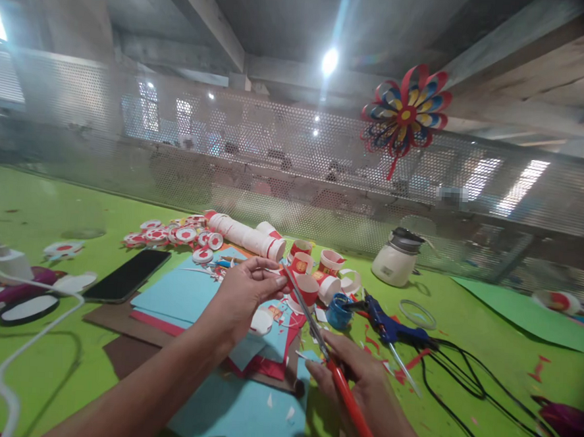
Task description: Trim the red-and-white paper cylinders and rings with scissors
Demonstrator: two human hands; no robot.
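Note:
My left hand (248, 291) is closed in a pinch over the blue paper, thumb against fingers. A small red and white paper piece (283, 271) shows at its fingertips, beside the tip of the scissors. My right hand (356, 374) is wrapped round the red handles of the scissors (349, 400), whose long metal blades point up and away towards my left fingertips. Just beyond the blades stand several red and white paper cups (329, 262). Under my hands lie stacked sheets of light blue paper (168, 297) with paper scraps.
A blue glue gun (389, 323) with black cables lies at right, near a blue jar (340, 310). Behind it stands a white kettle-like container (394, 259). At left are a phone (129, 276), a white cable (30, 361) and red-white paper discs (157, 234). A perforated metal screen (276, 158) borders the table.

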